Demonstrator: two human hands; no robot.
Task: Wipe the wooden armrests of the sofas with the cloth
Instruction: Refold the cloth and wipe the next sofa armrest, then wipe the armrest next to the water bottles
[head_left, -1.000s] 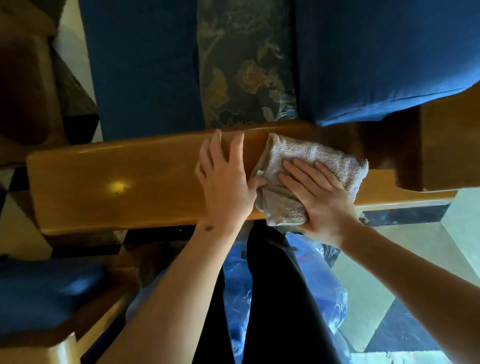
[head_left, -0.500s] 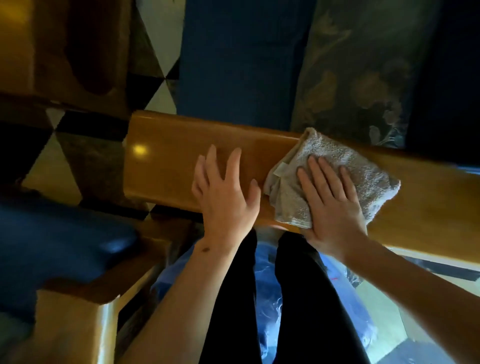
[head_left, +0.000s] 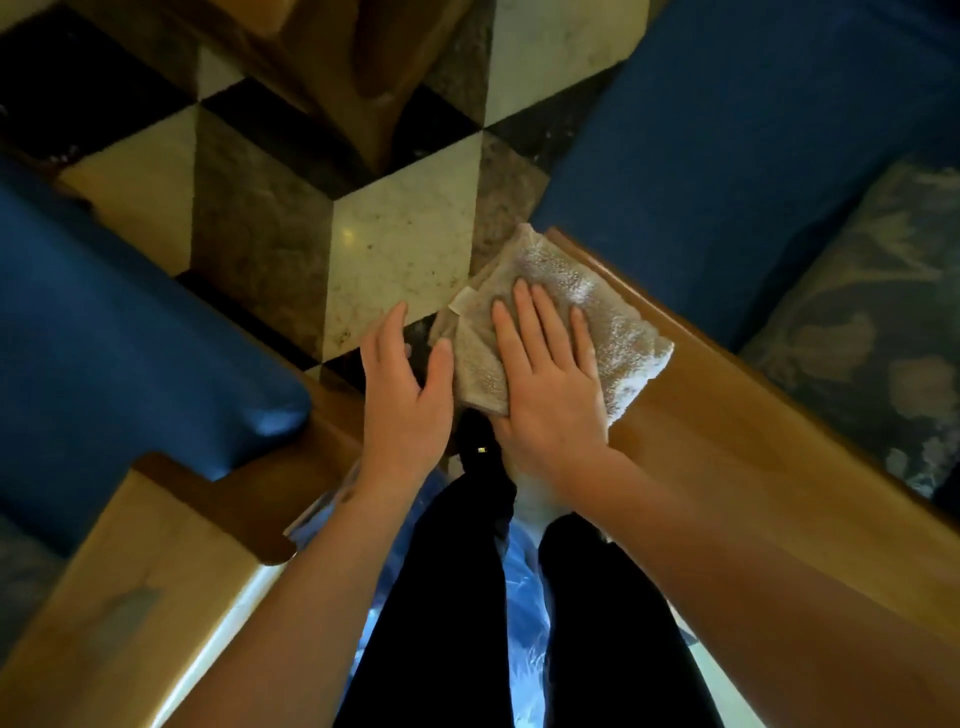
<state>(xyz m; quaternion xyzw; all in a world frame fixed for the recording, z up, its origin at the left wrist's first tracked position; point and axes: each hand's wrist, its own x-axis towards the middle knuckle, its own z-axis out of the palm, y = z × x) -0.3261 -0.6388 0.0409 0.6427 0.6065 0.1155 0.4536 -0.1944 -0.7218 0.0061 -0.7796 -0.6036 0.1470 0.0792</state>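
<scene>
right hand (head_left: 550, 395): flat, fingers spread, pressing cloth (head_left: 613, 322) on armrest (head_left: 753, 467) end
left hand (head_left: 402, 400): open, just left of cloth, holding nothing

Cloth (head_left: 558, 317) lies on the near end of the armrest (head_left: 753, 447), overhanging its tip; right hand (head_left: 545, 384) flat on the cloth; left hand (head_left: 402, 395) just left of the cloth, off the armrest; seat cushion (head_left: 737, 156) and patterned pillow (head_left: 872, 322) behind the armrest; second sofa's armrest (head_left: 130, 597) well left of it.
</scene>
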